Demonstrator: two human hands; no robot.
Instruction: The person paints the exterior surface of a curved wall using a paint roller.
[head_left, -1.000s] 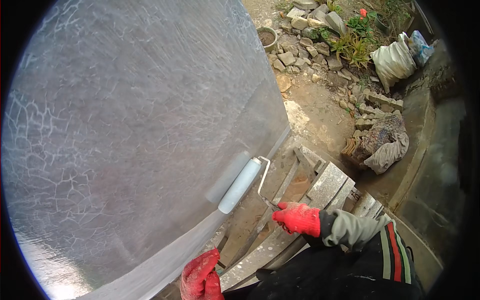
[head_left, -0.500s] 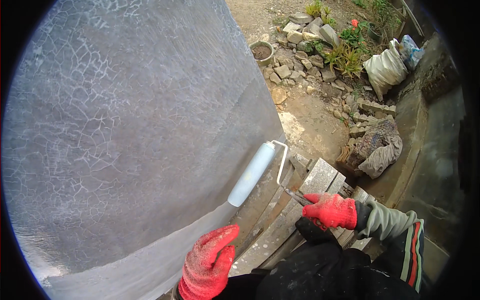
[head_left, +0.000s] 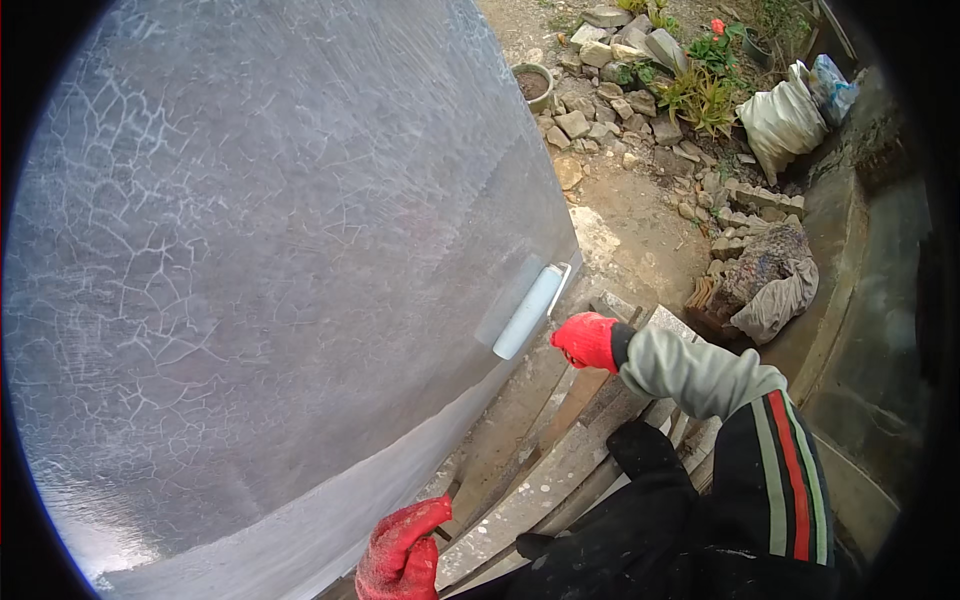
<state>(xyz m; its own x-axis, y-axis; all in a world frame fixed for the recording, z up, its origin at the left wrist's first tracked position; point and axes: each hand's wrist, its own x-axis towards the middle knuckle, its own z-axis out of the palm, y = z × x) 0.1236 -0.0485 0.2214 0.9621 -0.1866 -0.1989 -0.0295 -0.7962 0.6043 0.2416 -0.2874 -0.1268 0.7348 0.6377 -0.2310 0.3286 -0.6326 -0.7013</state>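
Note:
My right hand [head_left: 587, 341], in a red glove, is closed around the handle of a paint roller; the grip is hidden in the fist. The roller's pale blue sleeve [head_left: 529, 312] lies tilted against the grey wall [head_left: 330, 270], close to its right edge. Beside the sleeve the wall shows a lighter strip. My left hand [head_left: 402, 553], also red-gloved, is low in the view next to the pale band at the wall's foot. Its thumb and forefinger are apart, with nothing seen held between them.
Wooden planks [head_left: 560, 455] lie under me along the wall. Beyond are loose stones [head_left: 610, 110], a round pot of soil [head_left: 533, 86], plants [head_left: 700, 100] and a white sack [head_left: 782, 122]. A cloth-draped heap [head_left: 770, 280] sits by the curved wall at right.
My right hand has moved up and left, bringing the roller onto the wall, where a lighter strip now shows. My left hand has dropped lower.

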